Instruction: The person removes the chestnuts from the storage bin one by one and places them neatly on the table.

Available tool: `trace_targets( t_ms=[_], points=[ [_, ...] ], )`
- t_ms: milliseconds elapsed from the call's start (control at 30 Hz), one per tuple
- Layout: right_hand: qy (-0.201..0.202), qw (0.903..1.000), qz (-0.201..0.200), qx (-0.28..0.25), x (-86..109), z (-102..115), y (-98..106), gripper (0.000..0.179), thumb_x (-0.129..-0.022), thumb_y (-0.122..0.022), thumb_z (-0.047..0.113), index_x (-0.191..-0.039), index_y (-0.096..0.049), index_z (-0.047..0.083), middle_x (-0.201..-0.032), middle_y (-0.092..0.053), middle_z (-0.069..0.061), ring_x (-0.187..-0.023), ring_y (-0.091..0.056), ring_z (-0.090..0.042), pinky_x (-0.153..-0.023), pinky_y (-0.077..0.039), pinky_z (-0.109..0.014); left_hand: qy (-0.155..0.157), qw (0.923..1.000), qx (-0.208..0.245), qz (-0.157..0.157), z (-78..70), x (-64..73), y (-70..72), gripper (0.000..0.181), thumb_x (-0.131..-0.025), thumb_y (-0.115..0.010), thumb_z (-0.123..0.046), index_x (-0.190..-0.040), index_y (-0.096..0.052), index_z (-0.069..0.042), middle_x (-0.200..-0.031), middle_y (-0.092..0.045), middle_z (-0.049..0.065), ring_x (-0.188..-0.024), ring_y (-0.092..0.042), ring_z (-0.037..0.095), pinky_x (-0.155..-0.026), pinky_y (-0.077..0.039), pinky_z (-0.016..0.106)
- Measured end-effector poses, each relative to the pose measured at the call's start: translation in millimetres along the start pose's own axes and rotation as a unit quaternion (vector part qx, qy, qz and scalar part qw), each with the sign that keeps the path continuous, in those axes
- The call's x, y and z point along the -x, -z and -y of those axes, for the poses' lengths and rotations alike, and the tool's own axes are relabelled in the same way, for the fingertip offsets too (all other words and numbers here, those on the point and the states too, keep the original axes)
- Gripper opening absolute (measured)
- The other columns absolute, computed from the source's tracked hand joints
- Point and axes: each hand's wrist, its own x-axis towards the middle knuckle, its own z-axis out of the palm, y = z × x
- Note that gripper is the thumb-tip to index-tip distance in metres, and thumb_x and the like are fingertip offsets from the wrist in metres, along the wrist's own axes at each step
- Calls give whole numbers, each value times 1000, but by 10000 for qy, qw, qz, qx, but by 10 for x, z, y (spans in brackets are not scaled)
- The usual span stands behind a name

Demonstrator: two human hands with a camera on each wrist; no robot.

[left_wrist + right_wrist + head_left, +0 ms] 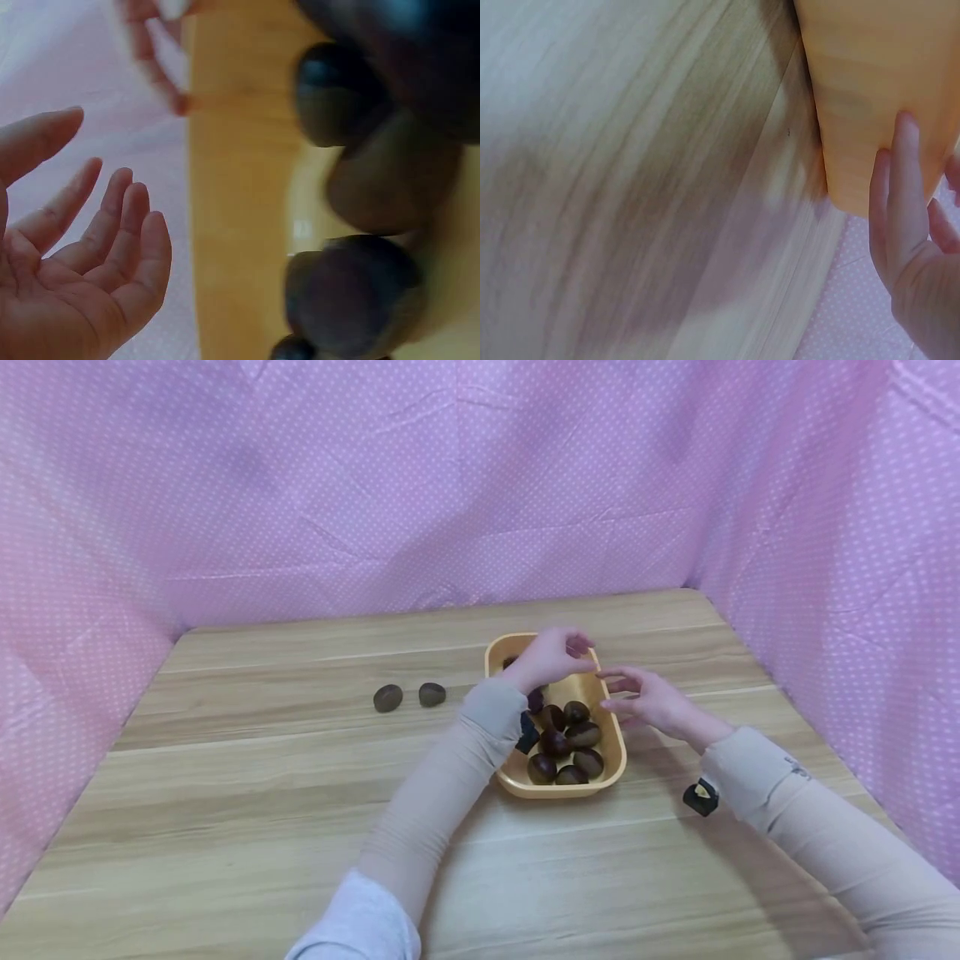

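A yellow-orange plastic tray stands on the table with several dark brown chestnuts in it. My left hand hovers over the tray's far end, fingers loosely bent and apart. In the left wrist view that same hand shows a bare palm, with chestnuts beside it inside the tray. At the tray's right rim is my right hand, fingers extended toward it. The right wrist view shows the right hand with its fingers along the tray's outer wall; whether they touch, I cannot tell.
Two more chestnuts, one brown chestnut and another chestnut, lie on the wooden table left of the tray. Pink dotted cloth hangs behind the table and along both sides.
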Motion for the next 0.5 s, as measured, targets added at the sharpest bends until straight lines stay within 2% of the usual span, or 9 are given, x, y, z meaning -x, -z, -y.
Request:
trace_targets(
  t_ms=[167, 367, 500],
  points=[
    [20, 9999, 28, -99, -12, 8, 3, 59, -91, -59, 4, -143, -31, -1, -136, -41, -34, -111, -57, -38, -82, -56, -43, 55, 9982, -576, 138, 68, -18, -90, 31, -86, -70, -16, -112, -62, -3, -115, -64, 10, -108, -58, 21, -93, -46, 24],
    [-44, 9999, -8, -167, -4, 16, 14, 60, -90, -59, 3, -143, -31, 0, -136, -41, -34, -108, -59, -34, -80, -56, -42, -86, 9959, -702, 560, 181, -82, -188, 32, -85, -71, -16, -112, -61, -4, -113, -65, 9, -106, -59, 18, -90, -46, 20],
    [-44, 9999, 28, -161, 0, 17, 2, 60, -90, -59, 3, -143, -31, 0, -136, -41, -34, -109, -59, -35, -79, -57, -42, -144, 9938, -774, 782, 238, -75, -217, 35, -83, -72, -16, -114, -61, -4, -113, -64, 9, -106, -59, 18, -90, -46, 19]
  ],
)
